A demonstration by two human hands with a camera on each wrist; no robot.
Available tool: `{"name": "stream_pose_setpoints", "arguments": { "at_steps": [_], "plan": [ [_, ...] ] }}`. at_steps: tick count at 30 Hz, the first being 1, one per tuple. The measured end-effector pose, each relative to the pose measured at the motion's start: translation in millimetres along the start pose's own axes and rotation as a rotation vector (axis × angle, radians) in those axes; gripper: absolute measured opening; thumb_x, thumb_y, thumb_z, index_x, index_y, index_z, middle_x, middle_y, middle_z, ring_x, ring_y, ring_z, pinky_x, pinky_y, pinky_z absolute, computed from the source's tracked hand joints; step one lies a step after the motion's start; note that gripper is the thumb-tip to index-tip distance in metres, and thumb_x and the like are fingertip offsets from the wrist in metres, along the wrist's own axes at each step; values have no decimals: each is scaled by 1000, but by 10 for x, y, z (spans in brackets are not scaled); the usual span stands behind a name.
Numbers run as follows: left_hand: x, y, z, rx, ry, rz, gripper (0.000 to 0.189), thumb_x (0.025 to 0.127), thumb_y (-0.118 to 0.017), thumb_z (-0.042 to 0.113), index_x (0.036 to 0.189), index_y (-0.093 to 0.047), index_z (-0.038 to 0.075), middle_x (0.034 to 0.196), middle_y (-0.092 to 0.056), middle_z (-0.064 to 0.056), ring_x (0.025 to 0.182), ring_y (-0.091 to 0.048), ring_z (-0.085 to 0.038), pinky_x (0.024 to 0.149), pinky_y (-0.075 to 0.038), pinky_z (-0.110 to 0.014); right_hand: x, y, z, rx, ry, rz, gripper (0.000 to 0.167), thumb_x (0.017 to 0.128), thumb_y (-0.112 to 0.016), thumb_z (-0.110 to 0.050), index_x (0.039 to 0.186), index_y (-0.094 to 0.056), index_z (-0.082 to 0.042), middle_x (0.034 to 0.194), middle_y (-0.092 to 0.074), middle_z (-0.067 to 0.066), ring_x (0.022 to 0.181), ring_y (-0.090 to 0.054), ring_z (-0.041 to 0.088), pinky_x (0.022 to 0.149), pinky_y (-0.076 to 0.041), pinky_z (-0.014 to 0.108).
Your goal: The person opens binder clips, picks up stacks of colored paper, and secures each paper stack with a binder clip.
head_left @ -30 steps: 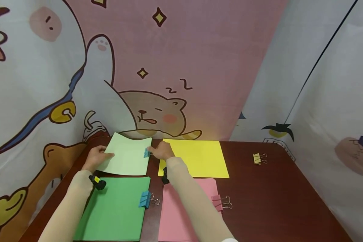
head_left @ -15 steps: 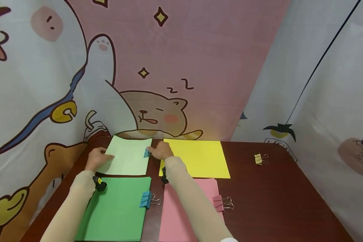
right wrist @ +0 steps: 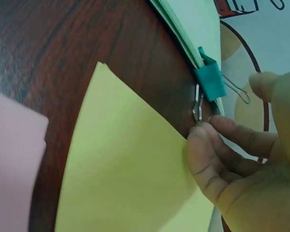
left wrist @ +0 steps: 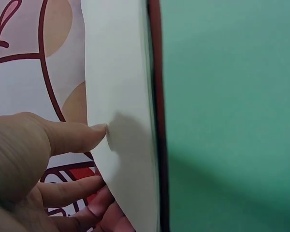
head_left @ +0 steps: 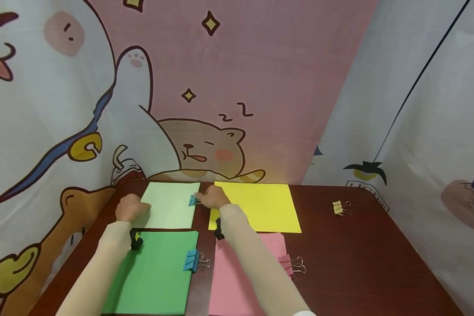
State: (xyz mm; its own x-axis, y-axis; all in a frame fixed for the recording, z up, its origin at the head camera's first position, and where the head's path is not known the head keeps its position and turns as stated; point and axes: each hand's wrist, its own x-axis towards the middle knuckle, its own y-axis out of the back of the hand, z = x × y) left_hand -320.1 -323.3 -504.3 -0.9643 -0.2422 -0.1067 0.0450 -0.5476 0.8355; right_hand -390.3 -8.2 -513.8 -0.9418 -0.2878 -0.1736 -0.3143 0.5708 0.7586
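Observation:
A stack of pale green paper [head_left: 167,210] lies at the back left, with a blue binder clip [right wrist: 210,81] on its right edge. My left hand [head_left: 130,208] holds the stack's left edge, thumb on top and fingers underneath in the left wrist view. Beside the clip is my right hand [right wrist: 246,145]. Its thumb stands off from the upper wire handle, and the fingertips are close to the lower one; whether they touch it I cannot tell. Both wire handles stick out from the clip.
Yellow paper [head_left: 260,206] lies to the right, partly under my right hand. Nearer are a green stack [head_left: 152,276] with a blue clip [head_left: 191,260] and a pink stack [head_left: 231,281] with a pink clip [head_left: 286,265]. A loose yellow clip [head_left: 337,207] sits at right.
The pale green stack's raised far left corner has come down flatter. My left hand has shifted slightly right. The right hand has stayed beside the clip.

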Motion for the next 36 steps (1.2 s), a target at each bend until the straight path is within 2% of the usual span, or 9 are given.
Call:
{"name": "stream_pose_setpoints", "arguments": {
  "at_steps": [1,4,7,10,14,19,24,29,36],
  "plan": [
    [61,-12,-40,7,2,-10,38,94,-80,32,75,-58,8,77,-51,-8,77,-50,-28,66,-45,-44,-121,76,-67,8,1,-13,56,110,-64,-61,120,-81,-8,123,-81,8,108,-74,25,96,-62,42],
    [240,-98,-177,26,-18,3,42,93,-81,40,96,-73,-1,92,-68,-19,85,-62,-35,73,-53,-51,-376,274,-206,26,13,-53,63,112,-61,-60,141,-74,-5,144,-75,14,130,-71,32,111,-60,49],
    [160,-36,-52,24,-46,-34,69,98,-79,44,135,-68,-13,131,-70,-37,112,-68,-55,90,-58,-64,-531,467,-280,47,69,-68,62,114,-62,-51,153,-66,-3,153,-69,19,142,-66,40,119,-56,56],
    [-40,66,171,-3,-73,-71,85,103,-76,43,156,-50,-18,156,-54,-44,138,-56,-65,110,-54,-71,-577,627,-283,51,129,-68,62,115,-62,-48,159,-61,-3,157,-67,20,147,-63,42,123,-53,58],
    [-242,126,371,-52,-107,-76,87,109,-69,44,163,-40,-18,163,-44,-46,150,-45,-65,122,-46,-74,-635,835,-288,49,143,-81,64,115,-62,-49,161,-60,-5,162,-64,20,152,-59,43,126,-50,60],
    [-364,122,487,-99,-139,-73,95,109,-66,56,170,-35,-11,172,-31,-46,158,-33,-66,127,-35,-79,-692,1013,-255,1,173,-67,65,113,-62,-52,162,-59,-8,165,-63,17,154,-59,40,126,-50,59],
    [-417,113,566,-119,-192,-90,97,112,-65,56,174,-27,-7,179,-19,-44,164,-24,-64,130,-32,-79,-767,1162,-198,-45,229,-56,69,113,-64,-51,167,-54,-10,173,-56,13,162,-52,39,131,-45,59],
    [-426,79,702,-136,-248,-86,97,112,-66,56,177,-24,-2,182,-18,-38,168,-21,-60,130,-31,-79,-851,1321,-49,-48,241,-29,70,113,-65,-49,170,-51,-10,176,-52,13,165,-47,40,134,-41,61],
    [-462,28,921,-160,-306,-91,97,111,-65,58,178,-24,1,184,-20,-33,172,-17,-56,134,-27,-78,-1043,1600,208,-61,237,35,62,112,-67,-46,165,-58,-14,170,-58,14,162,-50,42,132,-42,65]
  ]
}}
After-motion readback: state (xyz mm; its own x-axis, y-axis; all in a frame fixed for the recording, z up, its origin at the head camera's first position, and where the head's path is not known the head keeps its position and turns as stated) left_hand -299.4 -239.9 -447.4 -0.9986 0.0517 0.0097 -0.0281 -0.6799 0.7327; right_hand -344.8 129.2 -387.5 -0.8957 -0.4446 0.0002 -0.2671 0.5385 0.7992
